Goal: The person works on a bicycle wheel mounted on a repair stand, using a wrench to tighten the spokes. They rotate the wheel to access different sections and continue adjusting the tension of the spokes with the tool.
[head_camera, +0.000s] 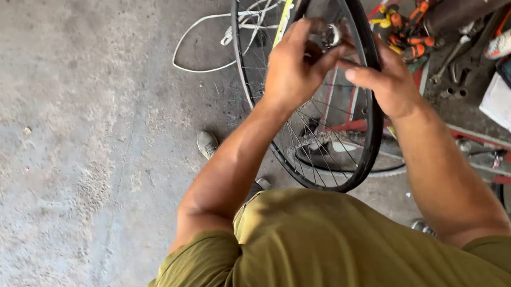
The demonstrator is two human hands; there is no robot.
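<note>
My left hand [290,66] and right hand [385,78] are close together, fingertips pinching a small metal part [330,34] at the wheel [364,140] hub. It looks hard, light, probably greasy; best pinched by its edges. Beyond the wheel, a white cable [203,29] lies on the floor [67,160].

Soft, even daylight all over, no harsh shadows; concrete floor [67,160] looks a bit washed out, fingers slightly motion-blurred, edges stretched.
</note>
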